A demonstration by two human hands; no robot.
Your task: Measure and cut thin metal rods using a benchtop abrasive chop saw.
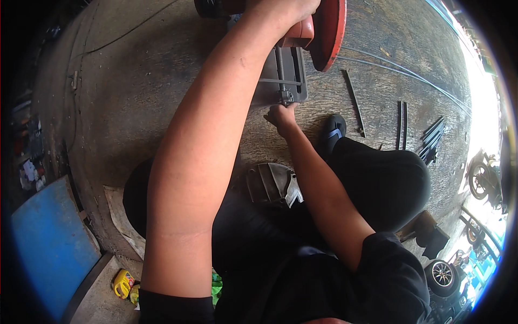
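Observation:
A cut-off saw stands ahead of me, with a red round blade guard (330, 35) and a dark grey base (300, 70). My left arm reaches up across the view to it. My left hand (303, 7) lies against the saw's red upper body, and the frame's top edge cuts off its fingers. At the near end of the base is a vise screw (287, 96). My right hand (281, 116) is closed there, its fingers wrapped round the screw's handle, which is mostly hidden by the hand.
A dark flat bar (354, 102), two more bars (402, 125) and a bundle of metal pieces (431, 141) lie right. Long thin rods (415, 75) cross beyond. A ribbed grey metal piece (268, 182) is between my legs. A blue panel (56, 237) and yellow bottle (123, 283) are left.

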